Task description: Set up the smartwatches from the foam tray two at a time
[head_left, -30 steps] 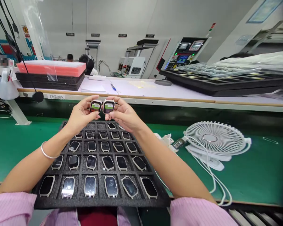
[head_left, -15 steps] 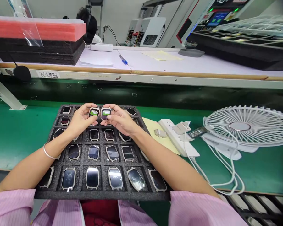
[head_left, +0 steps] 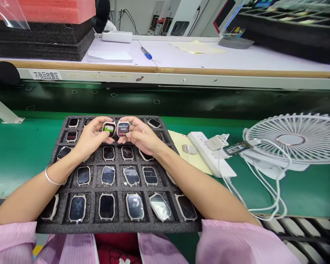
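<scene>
My left hand (head_left: pixel 95 132) grips a smartwatch body (head_left: pixel 109 128) by its edges, the thumb at its lit screen with a green and white area. Side by side with it, my right hand (head_left: pixel 139 134) holds a second smartwatch body (head_left: pixel 123 129), its screen dark with a red-green strip low down. Both are strapless with pale frames, held over the far rows of a black foam tray (head_left: pixel 93 205). Several more watch bodies sit one to a compartment in the tray, such as a watch with a dark screen (head_left: pixel 106 206). My hands and forearms hide some compartments.
Right of the tray lie a yellow sheet (head_left: pixel 178 146), a white power strip (head_left: pixel 209 152) with plugs and cables, and a white fan (head_left: pixel 291 139). A raised shelf (head_left: pixel 165 62) runs behind, bearing foam stacks (head_left: pixel 44 40) and a blue pen (head_left: pixel 146 53).
The right-hand watch's screen has gone from a green and white display to a dark one with a coloured strip. Both hands keep their grip; the camera view has tilted down slightly.
</scene>
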Available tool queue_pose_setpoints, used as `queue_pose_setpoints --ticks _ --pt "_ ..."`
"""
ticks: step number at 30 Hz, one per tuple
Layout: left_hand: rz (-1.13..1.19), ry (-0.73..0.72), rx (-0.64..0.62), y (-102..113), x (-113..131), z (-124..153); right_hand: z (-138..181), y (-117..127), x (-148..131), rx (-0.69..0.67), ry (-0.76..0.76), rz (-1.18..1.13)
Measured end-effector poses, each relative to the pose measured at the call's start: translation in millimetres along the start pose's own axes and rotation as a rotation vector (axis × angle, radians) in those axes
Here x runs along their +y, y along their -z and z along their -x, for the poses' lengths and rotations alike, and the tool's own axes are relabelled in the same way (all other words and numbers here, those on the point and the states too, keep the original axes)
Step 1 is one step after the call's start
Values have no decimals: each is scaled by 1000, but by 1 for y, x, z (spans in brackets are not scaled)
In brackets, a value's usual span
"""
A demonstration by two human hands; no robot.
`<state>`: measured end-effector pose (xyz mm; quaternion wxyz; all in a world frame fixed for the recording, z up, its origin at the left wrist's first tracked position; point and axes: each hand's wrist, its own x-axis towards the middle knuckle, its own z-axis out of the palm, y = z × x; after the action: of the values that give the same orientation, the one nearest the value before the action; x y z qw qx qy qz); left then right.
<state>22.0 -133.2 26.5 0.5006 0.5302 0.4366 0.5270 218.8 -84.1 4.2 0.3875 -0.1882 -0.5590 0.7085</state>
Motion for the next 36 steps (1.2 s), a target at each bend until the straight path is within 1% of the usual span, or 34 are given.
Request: queue_pose_setpoints --ticks 9,16,24,31,36 --pt "-50 -36 20 -1 -4 0 1 -3 1 -10 1 30" --pt "-18 -4 -20 -1 -2 1 2 -3 -2 34 -14 10" --pt "-22 37 -5 -3 0 2 1 -3 1 73 1 38" --pt "22 58 8 -3 3 3 2 -3 1 55 -11 54" --pt "36 83 17 -2 2 3 2 -4 0 49 -12 25"
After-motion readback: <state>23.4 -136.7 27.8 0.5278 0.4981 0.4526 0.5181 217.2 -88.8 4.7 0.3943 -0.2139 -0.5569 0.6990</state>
